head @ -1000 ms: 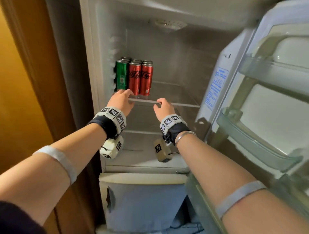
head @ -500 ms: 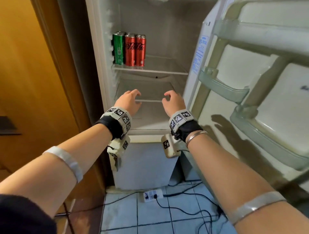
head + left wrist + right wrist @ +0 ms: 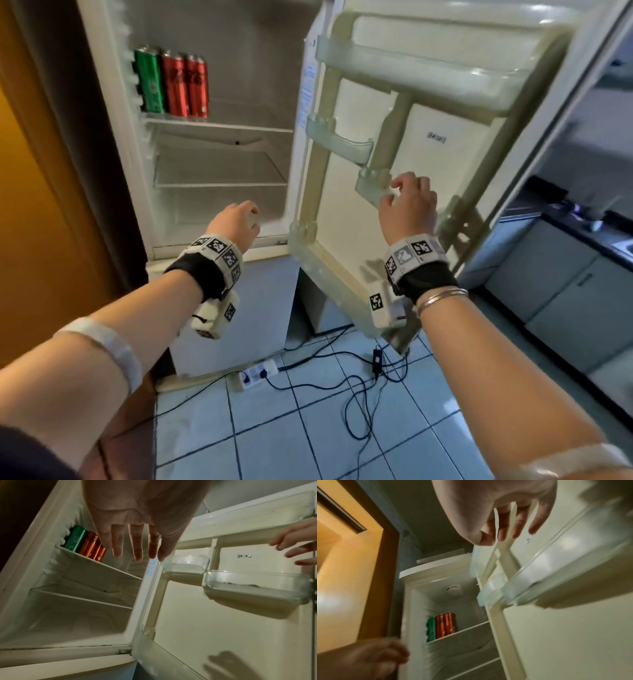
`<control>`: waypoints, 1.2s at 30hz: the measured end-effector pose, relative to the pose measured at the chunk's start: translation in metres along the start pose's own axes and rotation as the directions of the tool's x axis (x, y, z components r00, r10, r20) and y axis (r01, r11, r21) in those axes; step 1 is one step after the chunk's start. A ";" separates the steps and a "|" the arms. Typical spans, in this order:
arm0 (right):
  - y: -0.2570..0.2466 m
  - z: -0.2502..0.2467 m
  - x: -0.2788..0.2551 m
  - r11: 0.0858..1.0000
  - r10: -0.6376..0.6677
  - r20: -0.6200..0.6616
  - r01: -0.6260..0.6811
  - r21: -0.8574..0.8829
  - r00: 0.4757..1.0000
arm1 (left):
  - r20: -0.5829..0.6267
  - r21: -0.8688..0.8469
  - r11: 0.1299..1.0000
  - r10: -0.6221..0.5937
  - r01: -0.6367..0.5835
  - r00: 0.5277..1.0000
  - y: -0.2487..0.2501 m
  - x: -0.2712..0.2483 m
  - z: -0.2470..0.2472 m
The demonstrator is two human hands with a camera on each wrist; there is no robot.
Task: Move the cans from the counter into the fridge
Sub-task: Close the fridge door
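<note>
A green can [image 3: 149, 82] and two red cans [image 3: 174, 85] stand at the left end of the open fridge's top shelf [image 3: 239, 128], with more cans hidden behind them. My left hand [image 3: 251, 214] hovers empty in front of the lower fridge compartment, fingers straight and relaxed [image 3: 137, 550]. My right hand [image 3: 394, 192] hangs empty in front of the open door [image 3: 428, 137], by a clear door bin [image 3: 368, 186]. Its fingers [image 3: 518, 524] are loosely extended. Whether they touch the bin I cannot tell. The wrist views also show the green can [image 3: 76, 538] [image 3: 431, 630].
The fridge door stands open to the right with several clear bins [image 3: 257, 582]. A power strip [image 3: 257, 371] and black cables lie on the tiled floor below. A dark counter with cabinets [image 3: 565, 274] is at far right, a wooden door frame [image 3: 41, 171] at left.
Both hands have drawn back and down from the top shelf's front edge. The right hand has swung right, in front of the door. My head has pulled away from the fridge.
</note>
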State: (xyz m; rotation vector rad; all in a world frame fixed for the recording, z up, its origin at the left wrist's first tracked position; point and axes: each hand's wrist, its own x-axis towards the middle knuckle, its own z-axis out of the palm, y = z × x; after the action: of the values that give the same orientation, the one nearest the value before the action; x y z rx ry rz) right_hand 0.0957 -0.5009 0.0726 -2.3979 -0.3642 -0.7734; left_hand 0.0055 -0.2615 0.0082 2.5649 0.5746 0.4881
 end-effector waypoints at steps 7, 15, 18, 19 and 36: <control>0.066 -0.066 0.036 0.944 0.327 -0.277 -0.322 0.067 0.903 | -0.025 0.013 0.999 0.037 -0.036 0.999 0.038 -0.003 0.009; 0.089 -0.069 0.061 0.791 0.523 -0.028 -0.473 0.387 0.852 | -0.035 0.036 0.998 0.061 -0.060 0.998 0.069 -0.004 0.018; 0.085 -0.069 0.056 0.796 0.509 -0.035 -0.455 0.400 0.860 | -0.044 0.045 0.998 0.055 -0.053 0.998 0.068 -0.008 0.018; 0.083 -0.069 0.051 0.811 0.491 -0.048 -0.437 0.388 0.870 | -0.045 0.049 0.998 0.053 -0.050 0.998 0.067 -0.010 0.017; -0.108 -0.003 -0.052 0.810 -0.025 0.172 -0.081 0.581 0.985 | -0.131 0.080 0.985 -0.140 0.151 0.981 -0.028 -0.060 -0.053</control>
State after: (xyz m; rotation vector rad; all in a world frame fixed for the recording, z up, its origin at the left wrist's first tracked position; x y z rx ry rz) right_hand 0.0076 -0.4213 0.0919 -1.8705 -0.5475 -0.3585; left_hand -0.0774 -0.2483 0.0239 2.5646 0.8400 0.5863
